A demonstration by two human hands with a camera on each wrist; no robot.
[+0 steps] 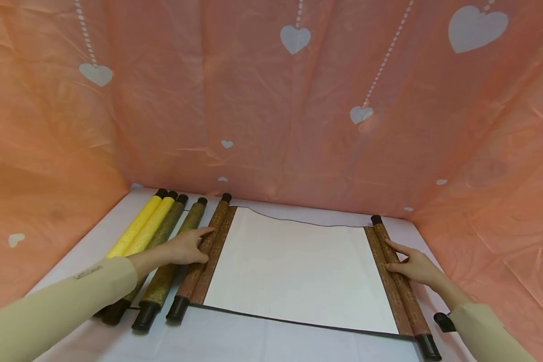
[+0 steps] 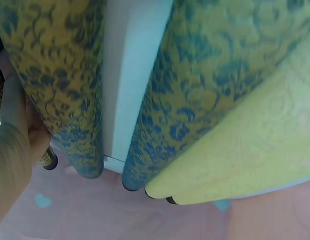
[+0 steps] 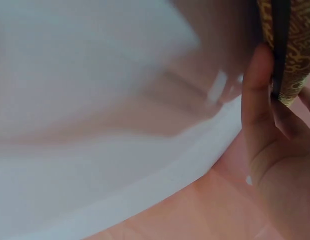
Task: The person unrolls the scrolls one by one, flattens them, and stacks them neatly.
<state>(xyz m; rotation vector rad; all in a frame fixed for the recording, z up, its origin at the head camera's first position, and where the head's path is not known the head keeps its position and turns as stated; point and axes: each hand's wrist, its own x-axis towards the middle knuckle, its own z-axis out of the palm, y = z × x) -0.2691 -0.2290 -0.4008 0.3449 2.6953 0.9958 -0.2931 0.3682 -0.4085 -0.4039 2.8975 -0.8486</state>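
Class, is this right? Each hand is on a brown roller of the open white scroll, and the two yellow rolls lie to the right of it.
The side is wrong: the two yellow rolls lie to the left of the open white scroll, as the head view shows. The rest stands.

My left hand (image 2: 19, 127) at left on a mostly hidden gold-brown roll (image 2: 47, 158), then two blue-patterned rolls (image 2: 64, 85), pale strip (image 2: 127, 75) between, yellow rolls (image 2: 260, 135) right.

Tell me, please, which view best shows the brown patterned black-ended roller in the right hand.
The head view: the roller shows both ends. The right wrist view catches only a section; the left wrist view, none of it.
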